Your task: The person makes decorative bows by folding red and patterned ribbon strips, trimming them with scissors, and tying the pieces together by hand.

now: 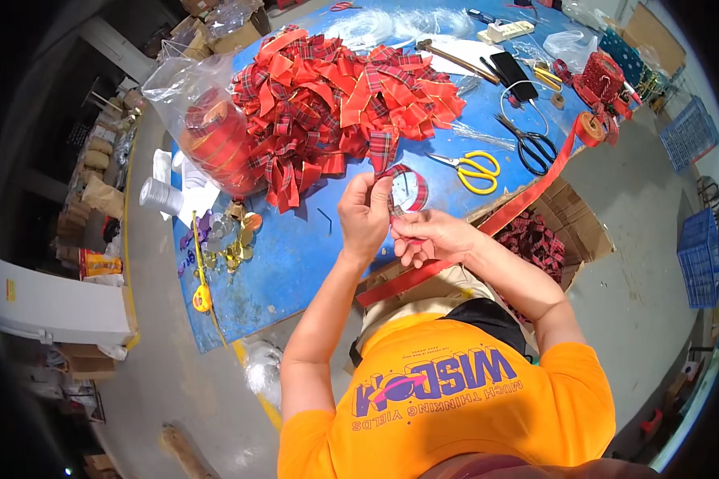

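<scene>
Pinched together near the table's front edge, my left hand (363,209) grips a plaid ribbon loop (414,188) at its gathered part, with a ribbon tail (382,150) standing up beyond the fingers. My right hand (430,237) is just right of it, thumb and forefinger closed on the lower part of the same ribbon. A long red ribbon (527,195) runs from a roll (590,128) at the right, passing beneath my right wrist. A large pile of red plaid bows (335,96) lies beyond my hands.
Yellow-handled scissors (478,172), black scissors (535,148), a phone (513,76) and a hammer (459,60) lie on the blue table (284,267). Left are a wrapped ribbon roll (220,140), a silver spool (160,195) and a tape measure (202,298). A carton (579,223) stands below right.
</scene>
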{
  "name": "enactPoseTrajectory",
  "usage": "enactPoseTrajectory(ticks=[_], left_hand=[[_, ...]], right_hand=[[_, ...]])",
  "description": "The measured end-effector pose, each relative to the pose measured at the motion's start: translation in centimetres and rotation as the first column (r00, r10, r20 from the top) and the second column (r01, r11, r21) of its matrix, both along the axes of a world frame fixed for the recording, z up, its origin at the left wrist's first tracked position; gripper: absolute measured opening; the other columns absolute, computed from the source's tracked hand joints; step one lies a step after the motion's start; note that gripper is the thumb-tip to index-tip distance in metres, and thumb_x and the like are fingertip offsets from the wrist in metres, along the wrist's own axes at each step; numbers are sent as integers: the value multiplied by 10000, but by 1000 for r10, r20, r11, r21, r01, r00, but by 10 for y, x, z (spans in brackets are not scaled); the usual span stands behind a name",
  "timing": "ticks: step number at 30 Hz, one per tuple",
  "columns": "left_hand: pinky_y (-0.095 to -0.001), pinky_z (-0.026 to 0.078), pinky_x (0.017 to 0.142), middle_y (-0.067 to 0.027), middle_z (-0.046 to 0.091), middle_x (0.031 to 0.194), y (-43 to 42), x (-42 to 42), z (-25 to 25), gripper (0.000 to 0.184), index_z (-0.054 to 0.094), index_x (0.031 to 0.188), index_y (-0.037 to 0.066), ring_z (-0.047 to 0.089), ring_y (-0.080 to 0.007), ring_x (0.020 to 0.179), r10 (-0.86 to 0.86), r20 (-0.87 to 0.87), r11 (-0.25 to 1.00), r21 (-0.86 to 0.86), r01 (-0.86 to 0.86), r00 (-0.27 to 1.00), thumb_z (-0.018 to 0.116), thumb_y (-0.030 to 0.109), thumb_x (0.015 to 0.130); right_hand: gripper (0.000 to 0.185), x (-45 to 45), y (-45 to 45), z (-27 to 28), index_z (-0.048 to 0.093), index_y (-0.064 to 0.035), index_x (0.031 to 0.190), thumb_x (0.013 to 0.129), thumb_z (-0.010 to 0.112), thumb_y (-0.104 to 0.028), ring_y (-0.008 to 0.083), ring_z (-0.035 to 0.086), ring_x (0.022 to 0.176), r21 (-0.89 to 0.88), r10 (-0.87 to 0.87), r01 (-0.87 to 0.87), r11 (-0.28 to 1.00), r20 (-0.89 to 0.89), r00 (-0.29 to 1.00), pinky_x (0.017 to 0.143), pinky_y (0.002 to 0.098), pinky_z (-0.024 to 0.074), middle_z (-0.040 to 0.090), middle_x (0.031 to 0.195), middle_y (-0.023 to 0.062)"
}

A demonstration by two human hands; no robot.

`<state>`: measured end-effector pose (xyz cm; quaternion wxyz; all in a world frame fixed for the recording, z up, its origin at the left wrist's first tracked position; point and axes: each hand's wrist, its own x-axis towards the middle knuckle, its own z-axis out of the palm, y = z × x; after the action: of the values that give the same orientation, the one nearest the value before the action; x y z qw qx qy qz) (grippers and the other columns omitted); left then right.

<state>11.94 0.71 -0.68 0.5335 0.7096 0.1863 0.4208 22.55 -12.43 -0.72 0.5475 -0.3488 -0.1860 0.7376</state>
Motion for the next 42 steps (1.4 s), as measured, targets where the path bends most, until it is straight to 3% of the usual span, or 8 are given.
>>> enactPoseTrajectory(ticks=[8,11,15,19,25,29,37,42], left_hand=[[-213,491,600,1,663,798,6,-13,16,138,660,928,8,572,-41,679,-271,61,905,-323,276,961,618,127,985],[-212,487,597,-8,672,800,8,-16,19,128,662,919,7,572,-43,680,-322,-16,896,-328,299,947,623,113,979],[-224,496,659,-7,679,846,11,-17,34,66,668,973,10,587,-67,721,-436,146,827,-324,460,888,626,61,965],[-336,467,938,-126,507,1412,40,-13,29,181,694,1072,15,601,-168,1090,-617,113,779,-54,625,779,650,9,896],[-377,425,1024,-153,288,1588,28,-6,27,156,722,1011,40,432,-208,1346,-663,-38,749,-47,661,748,682,83,867],[-440,396,1082,-164,300,1569,29,-4,2,148,698,1016,57,342,-234,1436,-738,254,518,-381,766,625,669,67,871],[-489,412,1087,-150,149,1617,10,4,-24,116,689,1034,106,283,-370,1454,-716,453,416,-335,845,532,606,139,960],[-398,389,1110,-147,582,1355,8,-13,-35,361,612,1259,-18,517,-275,1303,-648,103,582,-571,579,754,592,47,905]], right_hand=[[240,12,-22,0,587,-57,823,958,660,-242,102,605,618,277,-278,131,952,603,747,586,236,473,650,707,-6],[285,22,-27,2,557,-20,784,964,649,-221,92,573,652,359,-365,64,931,917,163,603,267,463,623,687,-10],[264,19,-27,10,604,1,821,973,639,-211,90,558,698,404,-401,121,907,738,542,652,296,471,637,733,-13],[348,44,-25,18,607,-53,1246,1007,587,-305,120,573,1118,531,-411,111,840,489,769,948,305,448,631,1180,36],[355,65,7,37,619,-39,1208,969,606,-301,217,517,1240,696,-657,92,712,614,437,1046,374,393,557,1315,96],[276,70,11,42,677,-32,1064,910,681,-262,279,530,1208,611,-542,-156,776,773,331,1041,409,387,552,1281,134],[234,51,-22,39,705,-77,973,899,697,-298,298,493,1194,533,-514,-222,817,846,141,1043,427,338,572,1227,124],[180,45,-37,25,684,-30,931,920,690,-209,146,590,923,374,-352,15,927,858,374,857,324,460,666,934,44]])
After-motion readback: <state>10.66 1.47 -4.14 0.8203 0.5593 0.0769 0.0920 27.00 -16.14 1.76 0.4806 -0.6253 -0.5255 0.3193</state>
